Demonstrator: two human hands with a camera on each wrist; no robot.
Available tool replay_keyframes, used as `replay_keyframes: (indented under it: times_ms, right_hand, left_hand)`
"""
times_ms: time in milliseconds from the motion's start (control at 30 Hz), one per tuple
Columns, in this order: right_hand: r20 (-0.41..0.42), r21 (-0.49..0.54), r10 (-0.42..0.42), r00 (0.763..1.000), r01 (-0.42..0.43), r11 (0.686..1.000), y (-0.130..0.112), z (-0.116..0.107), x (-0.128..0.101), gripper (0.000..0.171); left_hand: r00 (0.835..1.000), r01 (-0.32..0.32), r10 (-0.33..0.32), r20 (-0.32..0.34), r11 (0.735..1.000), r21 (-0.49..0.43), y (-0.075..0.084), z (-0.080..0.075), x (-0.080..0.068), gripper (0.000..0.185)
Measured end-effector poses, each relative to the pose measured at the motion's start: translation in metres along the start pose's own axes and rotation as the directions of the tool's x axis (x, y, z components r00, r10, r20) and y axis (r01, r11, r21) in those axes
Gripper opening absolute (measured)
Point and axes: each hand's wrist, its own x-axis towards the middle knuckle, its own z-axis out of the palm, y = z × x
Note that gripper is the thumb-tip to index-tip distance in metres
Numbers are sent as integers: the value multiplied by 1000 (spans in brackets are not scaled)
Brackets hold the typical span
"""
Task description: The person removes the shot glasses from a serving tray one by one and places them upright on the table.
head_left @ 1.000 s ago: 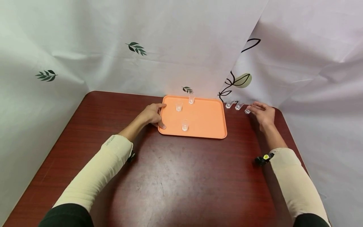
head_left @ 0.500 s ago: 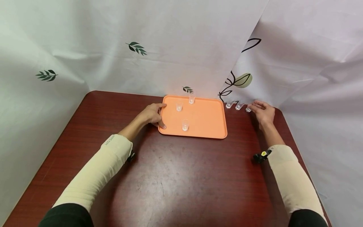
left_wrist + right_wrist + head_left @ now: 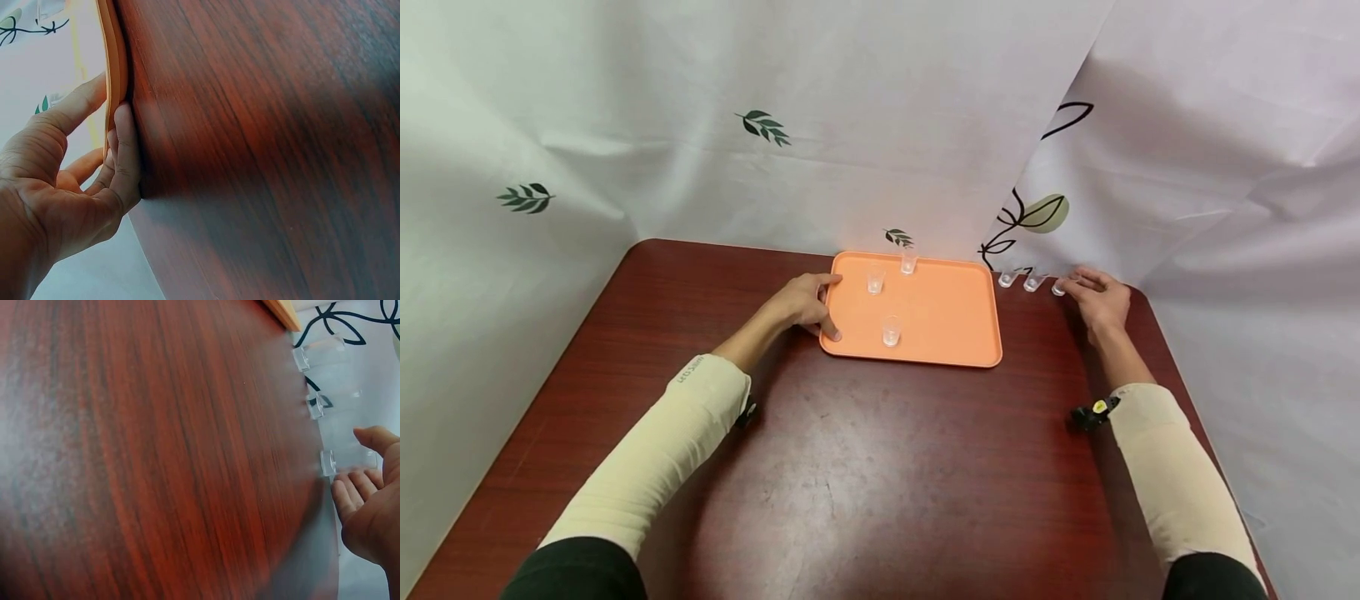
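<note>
An orange tray [image 3: 947, 317] lies at the back middle of the dark wood table [image 3: 880, 467]. Three small clear cups stand on it: two at the back [image 3: 876, 280] [image 3: 908, 262] and one near the front [image 3: 891, 330]. My left hand [image 3: 801, 304] grips the tray's left rim [image 3: 114, 56], thumb on one side and fingers [image 3: 125, 144] on the other. Three more clear cups stand in a row right of the tray. My right hand [image 3: 1097, 296] reaches the rightmost cup [image 3: 347, 461], which sits between thumb and fingers [image 3: 347, 494], with the thumb a little off it.
The other two table cups [image 3: 1006, 278] [image 3: 1032, 282] stand between the tray and my right hand, close to the back edge. A white leaf-printed cloth [image 3: 880, 125] hangs round the table's back and sides. The table's right edge is just beyond my right hand.
My right hand has edged slightly forward, closing in around the rightmost cup. The left hand and the tray have not moved.
</note>
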Motion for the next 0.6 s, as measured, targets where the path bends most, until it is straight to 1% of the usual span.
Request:
replay_keyframes:
  times_ms: [200, 300, 433, 600]
  right_hand:
    - [-12, -19, -3, 1000, 2, 1000, 3, -6, -3, 64]
    - [-24, -31, -14, 1000, 13, 999, 6, -9, -6, 61]
    - [-32, -21, -3, 999, 3, 1000, 10, -14, -9, 53]
    - [-18, -9, 22, 1000, -22, 1000, 12, -20, -16, 54]
  left_hand:
    - [1000, 9, -9, -3, 1000, -5, 0, 0, 1, 123]
    - [1000, 11, -11, -2, 1000, -7, 0, 1, 1, 123]
    - [1000, 11, -11, -1, 1000, -1, 0, 1, 2, 123]
    - [1000, 15, -15, -4, 1000, 9, 1, 0, 1, 124]
